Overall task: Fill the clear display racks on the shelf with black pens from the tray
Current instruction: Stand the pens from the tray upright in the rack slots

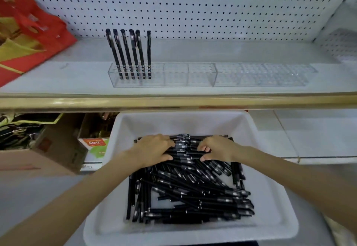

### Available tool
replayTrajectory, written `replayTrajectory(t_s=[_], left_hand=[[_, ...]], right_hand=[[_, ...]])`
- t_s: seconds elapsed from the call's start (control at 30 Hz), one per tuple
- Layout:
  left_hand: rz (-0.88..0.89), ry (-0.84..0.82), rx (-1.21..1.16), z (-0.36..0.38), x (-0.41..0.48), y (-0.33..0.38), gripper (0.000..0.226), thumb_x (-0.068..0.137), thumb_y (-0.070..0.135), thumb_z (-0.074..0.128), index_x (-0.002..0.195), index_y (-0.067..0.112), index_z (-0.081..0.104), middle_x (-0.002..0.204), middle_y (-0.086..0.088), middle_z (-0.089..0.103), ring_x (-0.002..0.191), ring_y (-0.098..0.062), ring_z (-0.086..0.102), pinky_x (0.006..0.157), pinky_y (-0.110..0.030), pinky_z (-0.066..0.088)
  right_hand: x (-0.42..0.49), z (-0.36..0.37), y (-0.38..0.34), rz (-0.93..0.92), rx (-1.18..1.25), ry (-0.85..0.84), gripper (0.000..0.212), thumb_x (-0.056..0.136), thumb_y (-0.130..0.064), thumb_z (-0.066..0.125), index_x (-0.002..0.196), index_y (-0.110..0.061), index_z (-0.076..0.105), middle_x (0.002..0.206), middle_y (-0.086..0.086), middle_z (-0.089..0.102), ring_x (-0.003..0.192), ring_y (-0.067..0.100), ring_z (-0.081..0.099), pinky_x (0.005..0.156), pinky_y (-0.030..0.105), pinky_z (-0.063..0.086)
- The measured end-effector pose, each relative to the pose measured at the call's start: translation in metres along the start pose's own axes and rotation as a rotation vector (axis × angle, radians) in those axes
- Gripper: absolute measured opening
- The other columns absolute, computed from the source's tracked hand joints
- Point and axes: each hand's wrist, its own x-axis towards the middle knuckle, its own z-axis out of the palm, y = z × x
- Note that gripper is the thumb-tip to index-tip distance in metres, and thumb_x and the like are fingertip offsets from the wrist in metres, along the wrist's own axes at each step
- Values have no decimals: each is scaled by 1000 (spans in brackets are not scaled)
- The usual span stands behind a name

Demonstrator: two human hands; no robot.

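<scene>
A white tray (270, 168) below the shelf holds a loose heap of black pens (193, 191). My left hand (154, 149) and my right hand (218, 148) both lie on the far end of the heap, fingers curled around a bundle of pens (185, 147) between them. On the shelf stand clear display racks: the left rack (173, 75) has several black pens (131, 52) upright at its left end, the right rack (264, 75) holds none.
A red and yellow bag (29, 31) lies on the shelf at the left. A gold shelf edge (173, 101) runs across above the tray. Cardboard boxes (58, 149) sit below at the left. White pegboard backs the shelf.
</scene>
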Motion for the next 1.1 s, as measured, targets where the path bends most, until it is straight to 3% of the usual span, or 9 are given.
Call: replayTrajectory(t_s=[0.2,0.4,0.6,0.73,0.9,1.0,1.1], left_hand=[[-60,-70,-79,28,14,-1,48,96,41,52,139,20,46,140,-2,42,127,-22,45,98,-38,44],[-91,-47,-126,34,22,-5,36,93,34,60,125,19,56,125,-2,45,117,-19,49,93,-34,44],[-208,-61,-398,45,26,-15,31,83,31,74,107,15,62,106,1,47,103,-17,54,89,-31,45],[-226,-88,-483,44,29,-19,23,81,26,76,95,14,62,97,5,53,95,-13,54,84,-28,46],[-243,-71,-518,39,27,-24,19,79,28,78,88,19,64,85,10,60,87,-13,62,81,-31,51],[-237,-5,-553,27,19,-29,17,80,31,76,78,30,60,82,13,61,83,-10,62,76,-27,49],[-257,73,-638,15,5,-35,14,87,30,69,78,28,58,81,8,65,76,-7,62,75,-27,51]], right_hand=[[7,18,18,53,73,34,36,87,-28,71,118,-13,63,112,3,65,102,18,60,87,30,48],[14,25,25,67,150,41,24,82,-24,75,101,-14,64,93,-5,58,90,16,58,77,25,45],[17,25,28,58,184,56,20,78,-25,78,85,-22,60,79,-15,55,83,14,60,78,27,47],[15,18,26,31,259,87,19,78,-23,79,85,-20,61,78,-13,59,82,15,63,80,30,52],[12,3,15,-66,401,89,15,82,-22,76,80,-25,61,75,-8,62,71,7,62,69,18,50],[9,-4,7,-73,502,77,5,92,-22,63,88,-19,64,70,-6,61,57,5,58,58,19,50],[7,-10,2,-88,531,127,19,100,-22,49,101,-13,66,69,-3,61,48,8,49,56,19,44]])
